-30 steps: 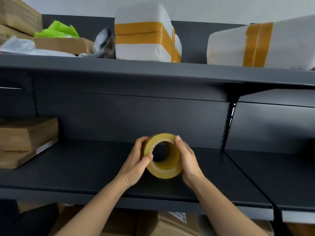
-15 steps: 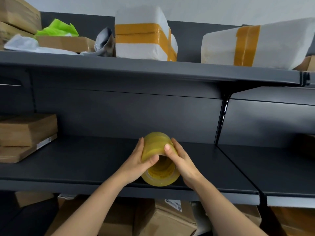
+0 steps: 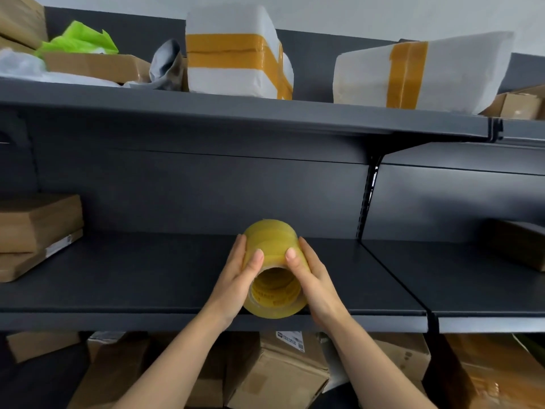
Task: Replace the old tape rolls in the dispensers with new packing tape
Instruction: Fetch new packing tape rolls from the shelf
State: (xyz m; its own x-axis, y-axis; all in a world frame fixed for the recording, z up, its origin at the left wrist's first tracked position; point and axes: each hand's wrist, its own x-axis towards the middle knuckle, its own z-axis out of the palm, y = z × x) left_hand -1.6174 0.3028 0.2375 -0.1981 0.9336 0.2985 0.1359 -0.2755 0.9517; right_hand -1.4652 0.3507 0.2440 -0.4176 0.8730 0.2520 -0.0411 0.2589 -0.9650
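Observation:
A stack of yellowish clear packing tape rolls [image 3: 269,242] lies on its side above the front of the dark middle shelf [image 3: 147,278], its open core facing me. My left hand [image 3: 236,281] grips its left side with the thumb on top. My right hand [image 3: 315,281] grips the right side the same way. No tape dispenser is in view.
Cardboard boxes [image 3: 35,228] are stacked at the left of the middle shelf, and a brown box [image 3: 519,246] sits at the right. White taped parcels [image 3: 236,54] line the top shelf. More cartons [image 3: 274,376] stand below.
The tape stack has tilted so its core now points down toward me, and it has come closer to the shelf's front edge. Both hands kept their grip.

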